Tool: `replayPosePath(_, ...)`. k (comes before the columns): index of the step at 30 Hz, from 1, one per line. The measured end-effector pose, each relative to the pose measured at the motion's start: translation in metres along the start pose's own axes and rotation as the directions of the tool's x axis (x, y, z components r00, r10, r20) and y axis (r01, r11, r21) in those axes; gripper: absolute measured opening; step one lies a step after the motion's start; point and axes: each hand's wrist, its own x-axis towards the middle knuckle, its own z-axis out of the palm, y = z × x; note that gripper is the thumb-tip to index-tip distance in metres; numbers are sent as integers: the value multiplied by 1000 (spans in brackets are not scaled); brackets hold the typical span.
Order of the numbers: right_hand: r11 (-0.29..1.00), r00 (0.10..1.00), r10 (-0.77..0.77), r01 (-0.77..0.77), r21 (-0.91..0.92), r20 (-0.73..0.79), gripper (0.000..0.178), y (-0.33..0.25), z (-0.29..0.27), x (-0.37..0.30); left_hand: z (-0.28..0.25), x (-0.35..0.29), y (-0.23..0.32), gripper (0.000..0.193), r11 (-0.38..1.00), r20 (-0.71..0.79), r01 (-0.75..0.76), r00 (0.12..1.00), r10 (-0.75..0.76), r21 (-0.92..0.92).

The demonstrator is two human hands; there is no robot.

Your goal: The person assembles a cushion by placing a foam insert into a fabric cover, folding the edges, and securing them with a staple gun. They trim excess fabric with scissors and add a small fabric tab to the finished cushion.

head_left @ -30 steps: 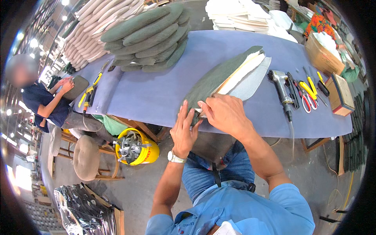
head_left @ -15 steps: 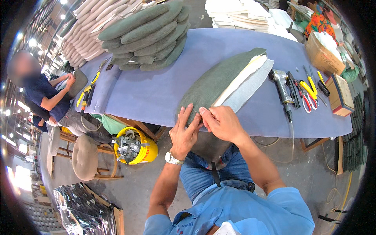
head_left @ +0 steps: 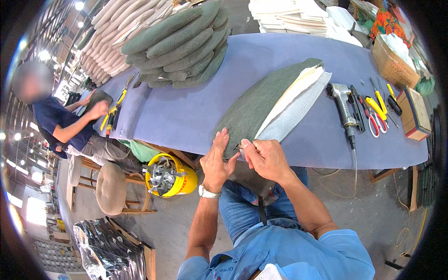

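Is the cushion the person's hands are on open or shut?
Open: along one side of the cushion, white padding shows between the dark top and the pale flap.

Lit brightly and evenly across the tabletop [head_left: 182, 112], with ceiling lamps [head_left: 79, 5] at far left. Burns to white in a glaring patch [head_left: 36, 211] near left. Darkens under the tabletop; curves and softens toward a black rim.
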Motion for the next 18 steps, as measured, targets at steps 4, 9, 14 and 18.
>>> replayPosePath(4,998,997,-63,63,-6,-36,51,3,7,17,-8,15,1,61,994,44,112,993,-112,22)
replayPosePath(9,983,983,-141,154,103,-119,48,8,33,47,-22,38,-8,52,978,42,206,978,-205,-18)
replayPosePath(14,962,969,-182,211,172,-167,43,21,59,67,-35,48,-19,45,903,127,398,916,-381,-161)
replayPosePath(18,952,952,-242,270,143,-187,41,24,80,82,-37,46,-35,48,819,114,447,892,-437,-360)
